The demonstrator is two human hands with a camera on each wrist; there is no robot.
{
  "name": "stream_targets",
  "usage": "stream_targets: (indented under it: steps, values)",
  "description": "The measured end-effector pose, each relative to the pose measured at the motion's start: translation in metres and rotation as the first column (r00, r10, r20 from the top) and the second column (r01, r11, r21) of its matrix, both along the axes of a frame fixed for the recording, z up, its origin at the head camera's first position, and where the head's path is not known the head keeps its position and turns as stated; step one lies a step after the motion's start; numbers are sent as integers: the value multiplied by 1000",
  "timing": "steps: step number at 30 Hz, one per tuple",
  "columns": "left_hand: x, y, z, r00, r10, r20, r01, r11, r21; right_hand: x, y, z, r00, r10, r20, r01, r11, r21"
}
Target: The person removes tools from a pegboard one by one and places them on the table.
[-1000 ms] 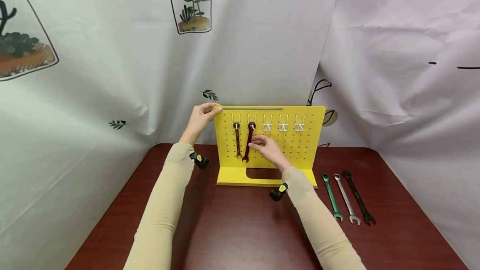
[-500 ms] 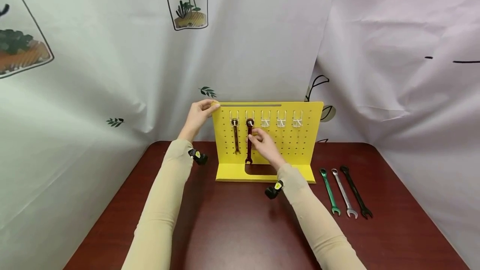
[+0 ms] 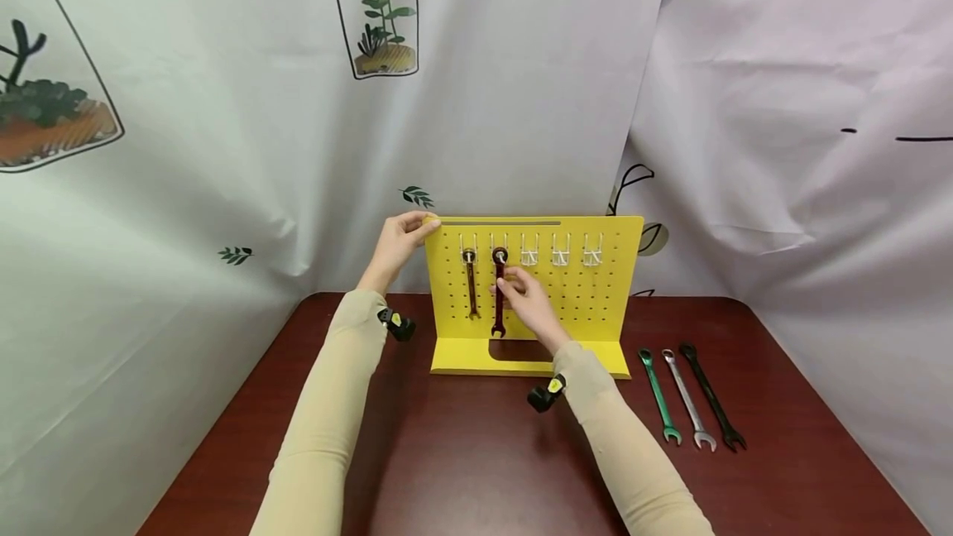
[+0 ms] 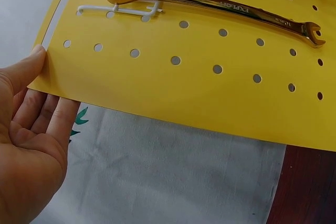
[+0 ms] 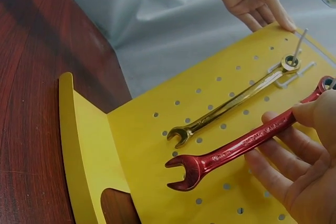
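Observation:
My left hand pinches the upper left corner of a yellow pegboard, thumb in front and fingers behind, as the left wrist view shows. A red combination wrench hangs by its ring end on the second hook from the left. My right hand holds its shank between thumb and fingers. Beside it on the first hook hangs a gold combination wrench, untouched, its open end downward. In the head view both wrenches look close to vertical.
To the right on the dark red table lie a green wrench, a silver wrench and a black wrench. Three white hooks on the board's right part bear nothing. A patterned white cloth hangs behind.
The red wrench has swung from a slant to nearly vertical, its open end moving right. My right hand has changed its hold on the shank slightly. My left hand stays at the board's corner.

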State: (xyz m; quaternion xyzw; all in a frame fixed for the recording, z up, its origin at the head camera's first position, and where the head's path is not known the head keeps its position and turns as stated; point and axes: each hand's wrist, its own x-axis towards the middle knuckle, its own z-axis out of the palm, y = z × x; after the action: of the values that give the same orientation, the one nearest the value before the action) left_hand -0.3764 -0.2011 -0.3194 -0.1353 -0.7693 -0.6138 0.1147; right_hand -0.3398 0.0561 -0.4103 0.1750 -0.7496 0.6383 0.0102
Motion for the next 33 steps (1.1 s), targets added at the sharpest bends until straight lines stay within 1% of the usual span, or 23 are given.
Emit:
stream_targets:
  steps: [10,19,21,26,28,33]
  values:
    - [-1,1,4,1000,8,-10,-8,1000,0,8,6,8,1000,-10,-29,10,1000,24]
    - [-1,1,2,1000,20,10,-20,1000,-22,17,10,7,999,3,-38,-2,999,41]
    - [-1,1,3,1000,18,5,-18,1000,-19,26,11,15,999,15,-41,-13,999,49]
    - [-1,1,3,1000,18,-6,-18,1000,-25,31,13,20,998,43,-35,-41,998,52]
    - [0,1,3,1000,18,1,-18,1000,-23,27,14,13,998,48,-38,-47,998,34]
    - [2,1,4,1000,8,16,-8,1000,-6,34,19,16,997,40,-67,-38,999,28]
